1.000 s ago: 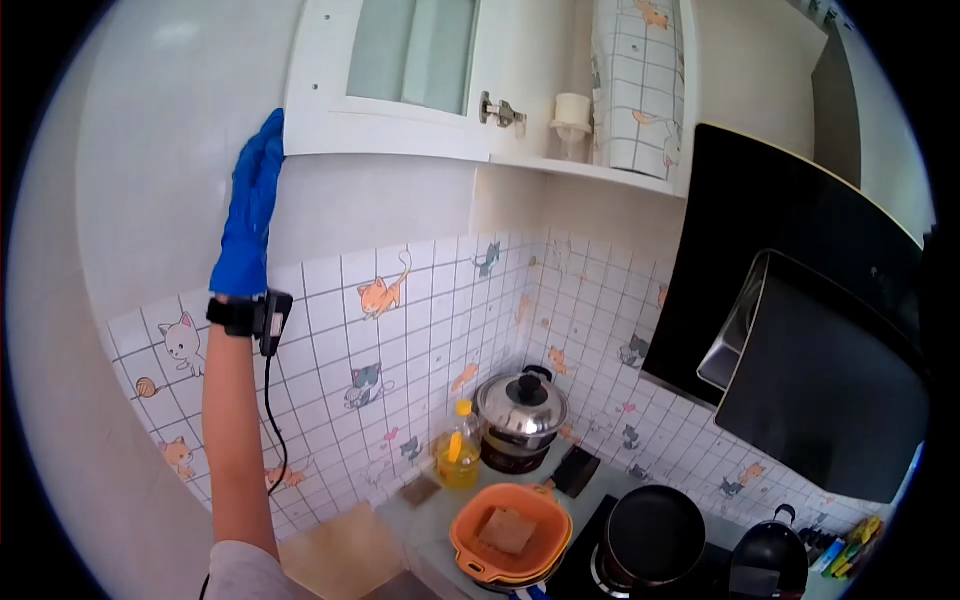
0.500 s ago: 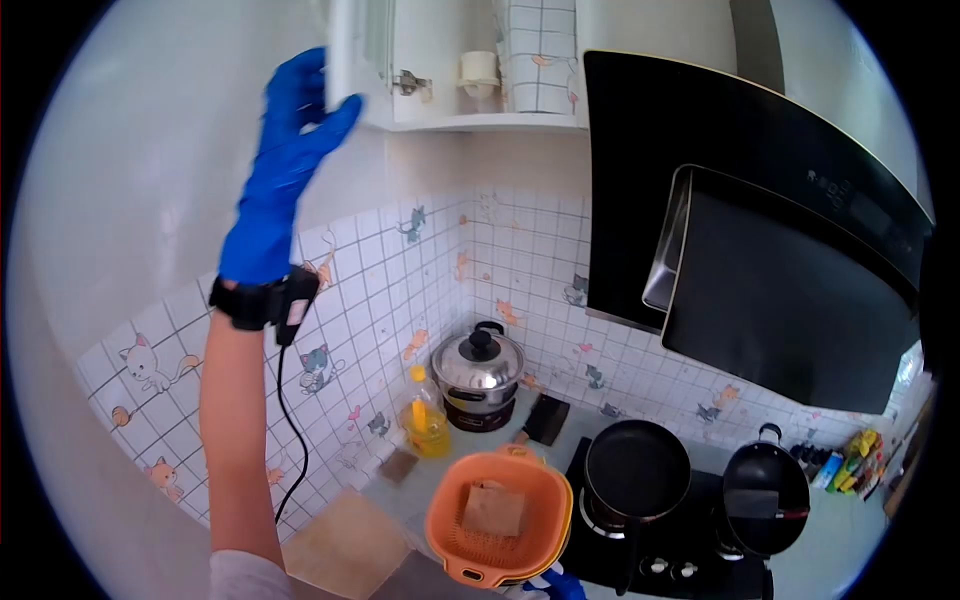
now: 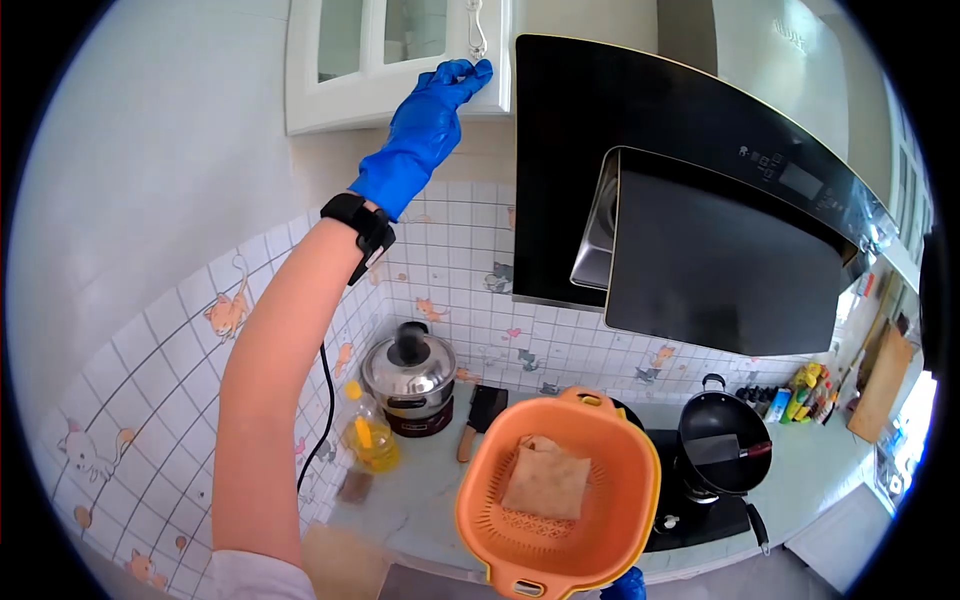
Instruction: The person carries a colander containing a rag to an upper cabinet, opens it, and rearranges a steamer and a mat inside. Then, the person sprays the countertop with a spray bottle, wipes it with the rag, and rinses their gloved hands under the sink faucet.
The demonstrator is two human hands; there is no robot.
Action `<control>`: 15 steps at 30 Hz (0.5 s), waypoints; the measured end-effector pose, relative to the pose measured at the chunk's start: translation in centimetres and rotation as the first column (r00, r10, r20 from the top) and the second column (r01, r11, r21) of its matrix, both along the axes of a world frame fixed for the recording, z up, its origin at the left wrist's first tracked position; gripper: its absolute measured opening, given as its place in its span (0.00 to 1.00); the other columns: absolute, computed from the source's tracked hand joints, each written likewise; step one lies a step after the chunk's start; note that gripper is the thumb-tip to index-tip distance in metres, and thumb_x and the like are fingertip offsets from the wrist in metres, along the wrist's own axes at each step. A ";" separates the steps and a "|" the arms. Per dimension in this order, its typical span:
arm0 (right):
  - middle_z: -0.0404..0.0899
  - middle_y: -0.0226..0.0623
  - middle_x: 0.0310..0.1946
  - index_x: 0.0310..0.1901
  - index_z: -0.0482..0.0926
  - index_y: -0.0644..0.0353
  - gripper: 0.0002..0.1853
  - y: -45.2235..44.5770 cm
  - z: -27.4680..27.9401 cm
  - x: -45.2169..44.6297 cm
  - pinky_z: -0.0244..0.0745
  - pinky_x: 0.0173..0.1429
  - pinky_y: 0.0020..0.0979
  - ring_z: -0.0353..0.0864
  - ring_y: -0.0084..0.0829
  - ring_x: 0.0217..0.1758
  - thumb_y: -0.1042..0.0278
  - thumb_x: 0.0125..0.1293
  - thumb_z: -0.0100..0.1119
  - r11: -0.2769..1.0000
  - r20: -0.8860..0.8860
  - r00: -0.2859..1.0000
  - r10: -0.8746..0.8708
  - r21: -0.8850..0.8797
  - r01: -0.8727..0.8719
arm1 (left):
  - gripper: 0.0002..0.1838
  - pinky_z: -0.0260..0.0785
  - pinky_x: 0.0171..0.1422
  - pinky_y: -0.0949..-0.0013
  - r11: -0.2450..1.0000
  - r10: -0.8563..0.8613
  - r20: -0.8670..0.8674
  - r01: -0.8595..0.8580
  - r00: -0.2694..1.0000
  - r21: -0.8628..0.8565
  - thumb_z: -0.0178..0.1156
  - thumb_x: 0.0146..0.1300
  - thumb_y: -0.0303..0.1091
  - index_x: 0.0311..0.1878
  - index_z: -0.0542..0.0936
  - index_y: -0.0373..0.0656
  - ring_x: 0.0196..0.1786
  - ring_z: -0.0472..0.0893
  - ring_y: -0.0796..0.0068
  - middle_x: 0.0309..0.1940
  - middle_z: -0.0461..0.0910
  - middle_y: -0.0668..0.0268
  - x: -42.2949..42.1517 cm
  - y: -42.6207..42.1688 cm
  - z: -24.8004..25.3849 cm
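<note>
Head camera: A blue-gloved left hand (image 3: 425, 130) rests loosely extended fingers on a white cabinet door (image 3: 350, 103), just below its handle (image 3: 477, 30), far left of the black range hood (image 3: 560, 180). Near centre, an orange basket (image 3: 628, 480) holds a tan piece (image 3: 546, 482); the right hand (image 3: 625, 586), mostly hidden, shows beside its near right edge, grip impossible to tell.

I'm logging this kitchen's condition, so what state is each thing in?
Cabinet door: looks closed
Left hand: gloved, at the cabinet door
Right hand: gloved, mostly hidden
Orange basket: facing up, brownish piece inside
Pot: lidded
Bottle: upright, capped, part-full
Cleaver: lying on the counter
Wok: uncovered, spatula inside
Stove: no flame visible
Range hood: cannot tell whether running
</note>
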State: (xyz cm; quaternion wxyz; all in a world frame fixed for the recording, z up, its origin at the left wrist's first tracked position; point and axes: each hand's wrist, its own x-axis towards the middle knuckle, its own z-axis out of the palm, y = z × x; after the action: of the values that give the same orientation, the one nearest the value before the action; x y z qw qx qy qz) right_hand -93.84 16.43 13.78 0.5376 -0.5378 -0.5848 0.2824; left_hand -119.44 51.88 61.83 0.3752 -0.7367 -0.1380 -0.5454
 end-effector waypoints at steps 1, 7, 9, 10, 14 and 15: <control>0.73 0.45 0.36 0.45 0.71 0.61 0.23 -0.4 -0.2 0.2 0.65 0.42 0.38 0.69 0.46 0.38 0.83 0.41 0.45 1.000 -0.091 0.995 0.028 0.007 -0.027 | 0.31 0.61 0.57 0.68 1.000 -0.019 -0.001 0.019 1.000 -0.004 0.40 0.47 0.12 0.54 0.70 0.51 0.49 0.69 0.60 0.48 0.69 0.64 0.4 0.8 0.0; 0.66 0.45 0.51 0.53 0.65 0.61 0.25 -4.4 1.5 -1.1 0.61 0.54 0.34 0.65 0.39 0.53 0.76 0.48 0.52 0.958 -0.023 0.976 -0.216 -0.199 0.207 | 0.33 0.60 0.58 0.67 0.992 0.109 0.047 -0.106 0.993 -0.066 0.39 0.47 0.12 0.54 0.69 0.57 0.51 0.68 0.62 0.49 0.68 0.66 2.3 3.4 0.1; 0.63 0.45 0.54 0.54 0.63 0.61 0.26 -4.8 3.7 -2.0 0.59 0.57 0.33 0.63 0.38 0.56 0.75 0.50 0.53 0.933 -0.136 0.949 -0.283 -0.267 0.240 | 0.35 0.60 0.58 0.66 0.987 0.150 0.063 -0.145 0.987 -0.067 0.38 0.45 0.13 0.55 0.69 0.59 0.52 0.68 0.61 0.50 0.68 0.65 2.1 3.3 -0.2; 0.63 0.45 0.54 0.54 0.63 0.61 0.26 -4.6 4.2 -2.3 0.59 0.57 0.33 0.63 0.38 0.56 0.75 0.50 0.53 0.922 -0.152 0.937 -0.315 -0.285 0.264 | 0.35 0.58 0.60 0.65 0.997 0.077 0.061 -0.076 0.995 -0.021 0.37 0.44 0.13 0.56 0.68 0.56 0.54 0.67 0.61 0.50 0.68 0.63 1.8 3.8 -0.5; 0.75 0.46 0.39 0.45 0.73 0.58 0.24 -6.3 4.4 -1.8 0.69 0.46 0.34 0.73 0.44 0.44 0.85 0.43 0.48 0.909 0.282 0.866 -0.414 0.074 0.410 | 0.21 0.51 0.63 0.67 0.987 -0.132 0.080 0.123 0.988 0.103 0.43 0.56 0.24 0.55 0.68 0.41 0.58 0.65 0.63 0.53 0.68 0.58 0.1 3.6 -3.8; 0.76 0.46 0.38 0.44 0.74 0.59 0.24 -7.5 5.3 -2.0 0.69 0.46 0.34 0.73 0.45 0.43 0.86 0.41 0.47 0.912 0.238 0.881 -0.408 0.060 0.406 | 0.18 0.55 0.61 0.69 0.980 -0.197 0.138 0.193 0.971 0.041 0.45 0.59 0.26 0.54 0.69 0.39 0.55 0.68 0.66 0.51 0.70 0.59 0.1 1.4 -5.9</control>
State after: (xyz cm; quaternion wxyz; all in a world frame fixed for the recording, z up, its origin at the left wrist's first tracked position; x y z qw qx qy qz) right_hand -95.86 8.96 19.07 0.5107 -0.6769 -0.5220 0.0919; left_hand -119.32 53.30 55.93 0.3189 -0.7011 -0.0838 -0.6322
